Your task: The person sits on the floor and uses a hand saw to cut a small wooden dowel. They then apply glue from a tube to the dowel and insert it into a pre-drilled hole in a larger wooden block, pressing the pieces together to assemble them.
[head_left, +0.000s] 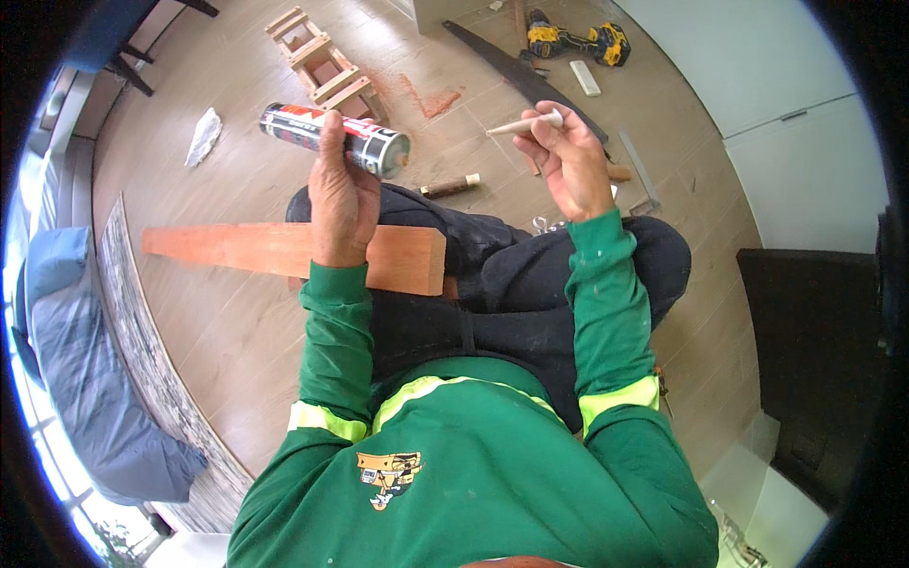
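Your left hand (343, 194) is wrapped tight around a cartridge tube (333, 139), dark with a red-and-white label, gripping it near the middle so it lies almost level, its open end pointing toward your right hand. Your right hand (566, 166) is raised to about the same height, well apart from the left, its fingers pinched shut on a pale tapered nozzle (524, 124) whose thin tip points back at the tube; nozzle and tube do not touch.

Just beneath your left hand, a reddish wooden plank (284, 251) rests across your lap, running out to the left over the wooden floor (237, 331). Between your two hands, lower down on the floor, lies a short brown stick (450, 186). Beyond your left hand stands a small wooden frame (327, 66), and to its left a crumpled white rag (204, 135) lies on the floor. Beyond your right hand a long dark saw blade (525, 80) lies on the floor, and farther off a yellow-and-black power drill (578, 40) with a small white block (585, 78) next to it.
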Tool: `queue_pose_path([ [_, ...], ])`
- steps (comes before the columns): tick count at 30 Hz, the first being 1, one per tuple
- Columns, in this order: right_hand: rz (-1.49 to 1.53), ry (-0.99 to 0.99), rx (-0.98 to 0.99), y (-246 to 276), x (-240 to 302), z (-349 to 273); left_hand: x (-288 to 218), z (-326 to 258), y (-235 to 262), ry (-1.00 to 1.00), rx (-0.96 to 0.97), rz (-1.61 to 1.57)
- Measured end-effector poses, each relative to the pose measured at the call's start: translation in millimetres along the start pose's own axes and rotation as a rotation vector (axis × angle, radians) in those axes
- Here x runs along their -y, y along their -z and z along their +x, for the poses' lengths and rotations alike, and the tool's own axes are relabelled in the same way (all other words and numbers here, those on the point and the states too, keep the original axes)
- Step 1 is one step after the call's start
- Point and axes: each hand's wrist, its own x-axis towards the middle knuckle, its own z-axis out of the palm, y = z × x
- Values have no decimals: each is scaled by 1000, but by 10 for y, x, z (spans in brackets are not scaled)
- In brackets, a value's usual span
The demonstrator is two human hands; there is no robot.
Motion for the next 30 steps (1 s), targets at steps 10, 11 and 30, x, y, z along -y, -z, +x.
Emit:
queue_pose_path([
  [10, -1151, 708, 78, -265, 245, -938, -16, -553, -50, 42, 77, 31],
  [11, -1235, 798, 108, -271, 278, -988, -22, -576, -65, 53, 87, 33],
  [30, -1187, 708, 73, -348, 324, -1123, 126, -611, -131, 93, 38, 47],
])
